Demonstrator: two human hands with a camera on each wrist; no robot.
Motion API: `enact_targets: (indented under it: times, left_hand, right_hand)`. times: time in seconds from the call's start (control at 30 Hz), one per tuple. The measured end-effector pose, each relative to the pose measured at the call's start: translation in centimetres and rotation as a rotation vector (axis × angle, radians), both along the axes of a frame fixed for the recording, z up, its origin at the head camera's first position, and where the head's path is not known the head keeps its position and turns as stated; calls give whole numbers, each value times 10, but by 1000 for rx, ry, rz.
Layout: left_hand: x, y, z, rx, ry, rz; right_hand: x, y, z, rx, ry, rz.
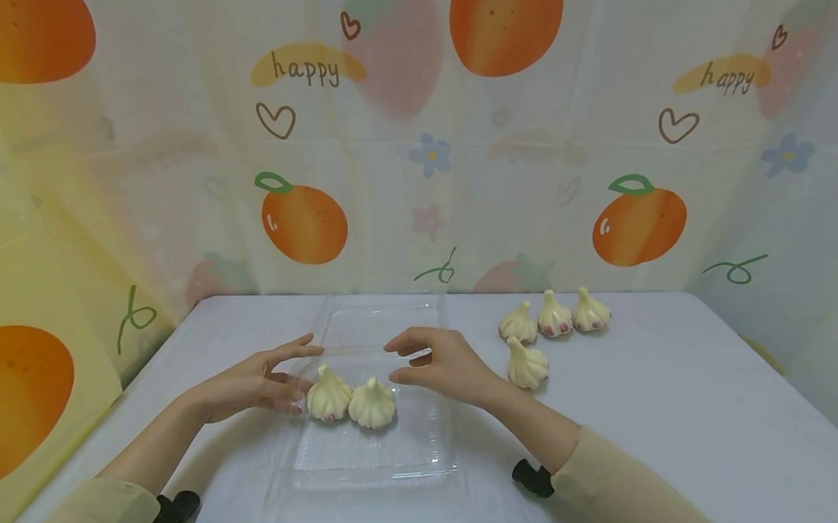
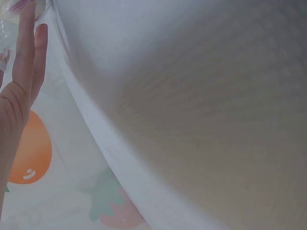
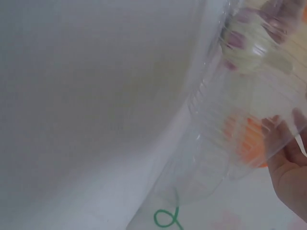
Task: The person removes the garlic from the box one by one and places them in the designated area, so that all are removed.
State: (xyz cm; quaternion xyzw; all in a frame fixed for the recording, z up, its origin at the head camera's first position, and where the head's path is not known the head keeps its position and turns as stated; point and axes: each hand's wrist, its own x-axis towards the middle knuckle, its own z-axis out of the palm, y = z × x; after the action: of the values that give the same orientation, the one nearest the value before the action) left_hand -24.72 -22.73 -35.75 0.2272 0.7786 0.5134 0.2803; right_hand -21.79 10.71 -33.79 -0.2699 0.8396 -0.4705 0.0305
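Observation:
A clear plastic container (image 1: 372,453) lies with its lid (image 1: 387,326) folded back toward the wall. Two garlic bulbs, a left one (image 1: 329,394) and a right one (image 1: 373,404), sit side by side in it. My left hand (image 1: 244,389) is at the container's left edge beside the left bulb, fingers extended; whether they touch the plastic is unclear. Just right of the bulbs is my right hand (image 1: 449,366), its fingers loosely bent around nothing. In the right wrist view, a garlic bulb (image 3: 244,43) shows through the clear plastic wall.
Several more garlic bulbs stand on the white table (image 1: 648,423) to the right: three in a back row with a middle bulb (image 1: 554,315), and one front bulb (image 1: 527,364) nearer me. A fruit-printed curtain (image 1: 499,155) hangs behind the table.

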Motion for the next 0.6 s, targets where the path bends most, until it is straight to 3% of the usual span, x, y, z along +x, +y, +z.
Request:
enact_targets:
  times: [0.6]
  left_hand:
    - [2,2,4,-2,-3,-2]
  right_hand:
    - [0,-29,-6,51,70,76]
